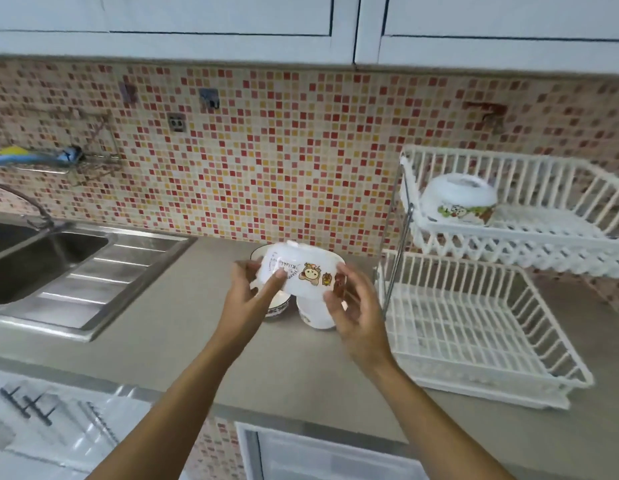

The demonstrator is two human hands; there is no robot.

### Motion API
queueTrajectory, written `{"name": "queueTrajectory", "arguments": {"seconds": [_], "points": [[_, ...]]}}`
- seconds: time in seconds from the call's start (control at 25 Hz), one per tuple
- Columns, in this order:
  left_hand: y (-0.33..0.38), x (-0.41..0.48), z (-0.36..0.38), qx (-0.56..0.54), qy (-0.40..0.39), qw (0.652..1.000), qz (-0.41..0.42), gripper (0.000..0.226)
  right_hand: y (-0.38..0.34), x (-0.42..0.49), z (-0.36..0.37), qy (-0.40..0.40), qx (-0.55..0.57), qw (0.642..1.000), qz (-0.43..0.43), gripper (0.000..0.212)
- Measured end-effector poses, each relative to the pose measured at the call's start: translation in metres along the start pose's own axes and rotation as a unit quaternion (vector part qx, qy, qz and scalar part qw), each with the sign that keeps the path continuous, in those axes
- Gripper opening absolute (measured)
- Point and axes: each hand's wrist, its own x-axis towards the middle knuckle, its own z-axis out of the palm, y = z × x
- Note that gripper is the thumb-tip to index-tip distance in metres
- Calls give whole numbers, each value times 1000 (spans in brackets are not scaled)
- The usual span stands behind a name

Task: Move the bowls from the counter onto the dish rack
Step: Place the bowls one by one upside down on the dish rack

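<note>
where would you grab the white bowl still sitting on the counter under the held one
Take the white bowl by its rim, coming from above and the right, the dish rack side. The patterned bowl sits close on its left, so that side is crowded.

**Lettering on the bowl I hold**

The only writing I can make out is on the white bowl (301, 271) that I hold upside down between my left hand (247, 296) and right hand (353, 306). Dark curved print sits beside the cartoon monkey; it seems to begin "Happy", but it is tilted and blurred, so I cannot read the rest. No other lettering is legible.
</note>
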Motion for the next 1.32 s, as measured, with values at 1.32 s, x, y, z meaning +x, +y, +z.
{"name": "queueTrajectory", "arguments": {"seconds": [1.32], "points": [[124, 162, 296, 474, -228, 845, 97, 117, -38, 221, -291, -179, -476, 853, 119, 103]]}}
